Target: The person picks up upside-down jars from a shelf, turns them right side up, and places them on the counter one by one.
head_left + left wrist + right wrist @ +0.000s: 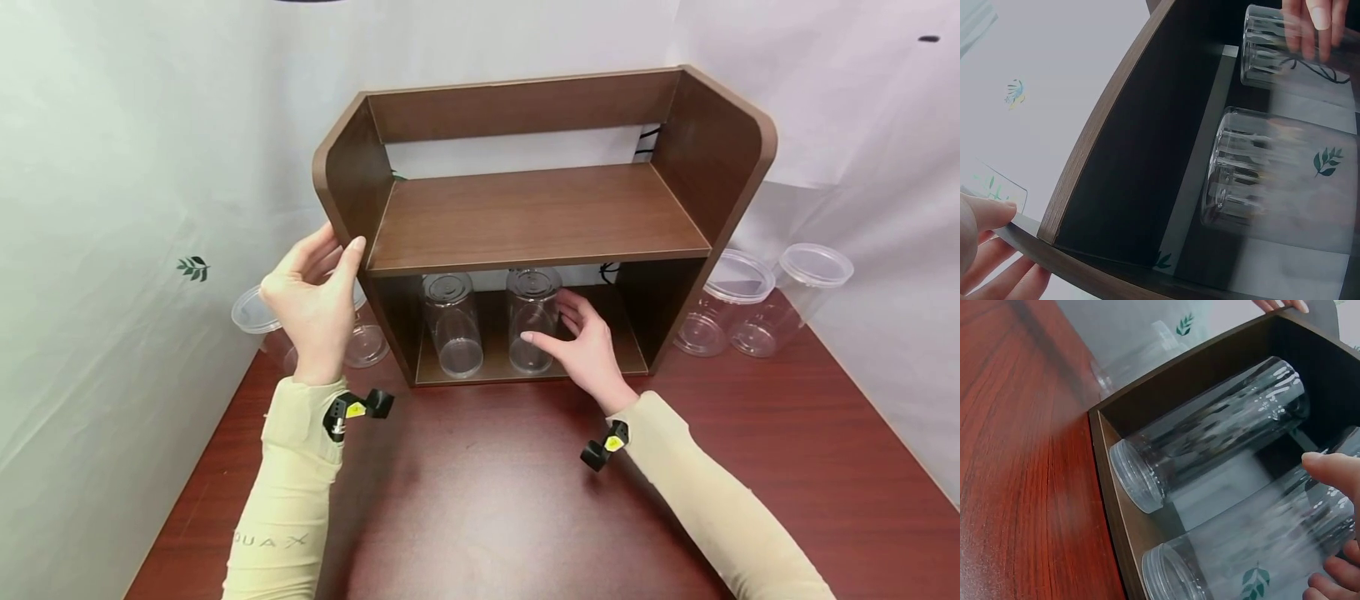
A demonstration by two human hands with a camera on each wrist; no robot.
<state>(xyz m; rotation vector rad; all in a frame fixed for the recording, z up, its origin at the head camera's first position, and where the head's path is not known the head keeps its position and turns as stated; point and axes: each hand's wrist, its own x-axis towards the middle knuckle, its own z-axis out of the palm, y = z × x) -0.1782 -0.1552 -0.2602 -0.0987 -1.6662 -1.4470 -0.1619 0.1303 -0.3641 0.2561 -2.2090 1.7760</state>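
The right hand (588,346) curls its fingers around a clear, round plastic jar (531,321) standing in the bottom part of the smooth brown wooden shelf (536,217), beside another clear jar (452,325). The left hand (311,304) holds the shelf's side.

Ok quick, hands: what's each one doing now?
Left hand: grips the shelf's left side panel.
Right hand: curled round the right jar, lower shelf.
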